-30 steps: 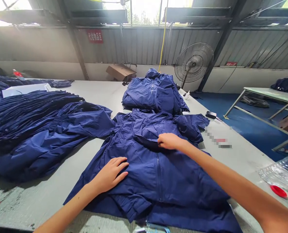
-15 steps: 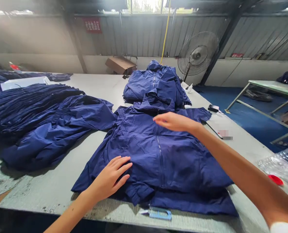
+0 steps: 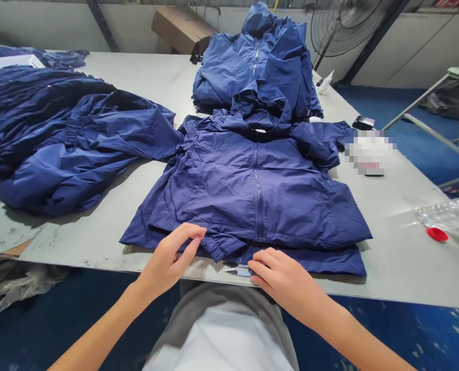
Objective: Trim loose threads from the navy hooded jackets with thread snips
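A navy blue zip jacket [image 3: 229,180] lies front up on the table, its hood toward the far side. My left hand [image 3: 177,255] is at the jacket's lower left hem, thumb and fingers apart in a loose curve, holding nothing. At the table's near edge my right hand [image 3: 275,270] reaches over the small blue thread snips [image 3: 242,270], fingers bent on their handle end. The hand covers part of the snips, and whether the fingers grip them is hard to see. The snips' tip points left, just below the jacket's hem.
A stack of folded blue jackets [image 3: 229,67] stands behind the jacket. Many more blue garments [image 3: 78,139] are heaped at the left. A red cap-like object [image 3: 437,235] and clear plastic packaging [image 3: 453,211] are at the right. A cardboard box [image 3: 181,28] and a fan [image 3: 349,23] are farther back.
My right hand has moved from above the jacket's chest down to the snips at the near edge. My left hand has lifted off the jacket's front toward its hem. The view has tilted down.
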A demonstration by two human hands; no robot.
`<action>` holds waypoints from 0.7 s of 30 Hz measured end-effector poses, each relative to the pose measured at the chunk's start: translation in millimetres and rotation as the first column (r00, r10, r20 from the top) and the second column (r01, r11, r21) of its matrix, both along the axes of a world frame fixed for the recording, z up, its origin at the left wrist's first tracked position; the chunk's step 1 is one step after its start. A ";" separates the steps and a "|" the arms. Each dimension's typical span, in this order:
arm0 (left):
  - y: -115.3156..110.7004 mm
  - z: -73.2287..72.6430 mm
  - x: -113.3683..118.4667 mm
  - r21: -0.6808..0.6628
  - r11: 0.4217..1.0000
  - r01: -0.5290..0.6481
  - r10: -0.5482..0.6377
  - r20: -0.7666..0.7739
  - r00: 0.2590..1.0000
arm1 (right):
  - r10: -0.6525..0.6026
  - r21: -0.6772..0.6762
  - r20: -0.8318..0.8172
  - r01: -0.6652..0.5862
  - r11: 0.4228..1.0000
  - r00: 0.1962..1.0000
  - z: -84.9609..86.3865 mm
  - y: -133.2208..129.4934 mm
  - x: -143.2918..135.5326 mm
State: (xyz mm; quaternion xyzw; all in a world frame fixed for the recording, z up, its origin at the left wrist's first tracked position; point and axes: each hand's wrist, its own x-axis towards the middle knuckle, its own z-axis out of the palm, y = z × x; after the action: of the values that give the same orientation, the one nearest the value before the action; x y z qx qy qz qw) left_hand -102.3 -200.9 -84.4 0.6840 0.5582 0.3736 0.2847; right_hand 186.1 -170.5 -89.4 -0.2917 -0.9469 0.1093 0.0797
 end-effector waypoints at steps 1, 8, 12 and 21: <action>-6.6 1.2 3.3 -0.077 0.997 0.008 -0.004 0.059 0.998 | 0.017 0.042 -0.015 -0.017 0.999 1.000 -3.4 -1.2 0.0; -33.4 -6.4 36.9 -0.416 0.901 0.127 0.234 0.709 0.665 | 0.131 0.289 -0.019 -0.120 0.950 0.991 -7.9 -10.5 -1.6; -36.5 -1.4 60.5 -0.446 0.886 0.126 0.348 0.820 0.454 | 0.135 0.364 0.048 -0.144 0.920 0.990 -12.4 -16.0 -4.8; -58.2 5.0 81.7 -0.395 0.911 0.119 0.369 0.909 0.194 | 0.080 0.405 -0.001 -0.073 0.911 0.997 -22.6 -15.9 -20.6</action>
State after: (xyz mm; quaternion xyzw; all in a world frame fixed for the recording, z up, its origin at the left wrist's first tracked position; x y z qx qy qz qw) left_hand -20.7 -259.0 -79.4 0.1745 0.3678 0.6256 0.6655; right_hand 165.5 -186.4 -112.0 -0.2306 -0.9590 -0.0835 0.1423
